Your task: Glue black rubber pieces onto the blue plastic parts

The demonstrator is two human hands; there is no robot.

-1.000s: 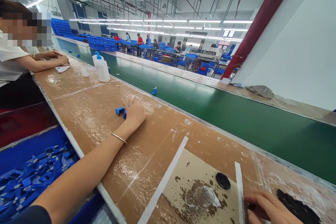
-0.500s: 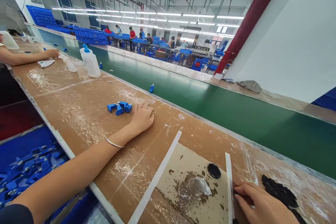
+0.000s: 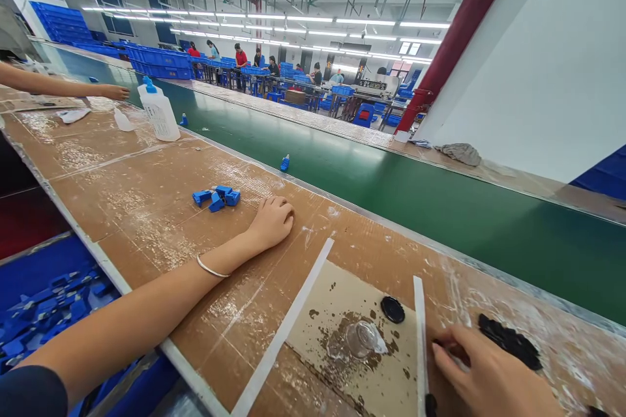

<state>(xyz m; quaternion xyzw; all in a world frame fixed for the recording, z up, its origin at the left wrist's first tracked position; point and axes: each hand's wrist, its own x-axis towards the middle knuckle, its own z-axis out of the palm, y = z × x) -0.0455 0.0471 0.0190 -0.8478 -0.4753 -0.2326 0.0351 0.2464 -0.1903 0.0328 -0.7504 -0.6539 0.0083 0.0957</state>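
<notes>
Blue parts [image 3: 216, 197] lie just beyond left hand [image 3: 271, 221], seemingly untouched

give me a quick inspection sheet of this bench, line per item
surface: brown taped cardboard bench top, scuffed and smeared white
job's things: small blue parts lie apart from the left hand; black pieces beside the right hand
clutter: white bottle, black cap, clear cup on a stained pad
hands: left hand rests loosely curled, empty; right hand pinches something small, unclear what
cables: nothing seen
surroundings: green conveyor belt, blue bin of parts, a co-worker's hand, people at far tables
</notes>
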